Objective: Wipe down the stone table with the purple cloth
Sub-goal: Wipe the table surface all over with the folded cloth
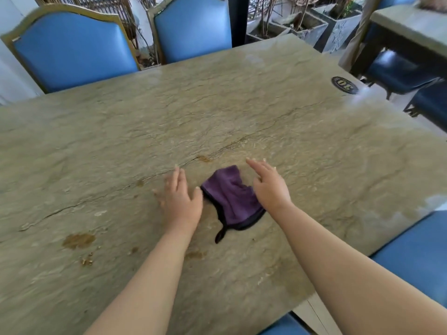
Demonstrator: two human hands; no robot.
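A purple cloth [232, 197] with a black hem and a small loop lies crumpled on the tan stone table [242, 112], near its front middle. My left hand [181, 197] hovers just left of the cloth, fingers spread, its thumb close to the cloth's left edge. My right hand [268, 184] is at the cloth's right side, fingers apart, and covers part of that edge. Neither hand grips the cloth. Brown stains [78, 240] and crumbs [87, 261] mark the table's front left.
Two blue padded chairs [72, 52] stand along the far edge, and blue seats [416, 252] sit at the near right. A round black number plate [344, 85] is fixed near the far right corner. Stone planters [338, 27] and another table [408, 22] stand behind.
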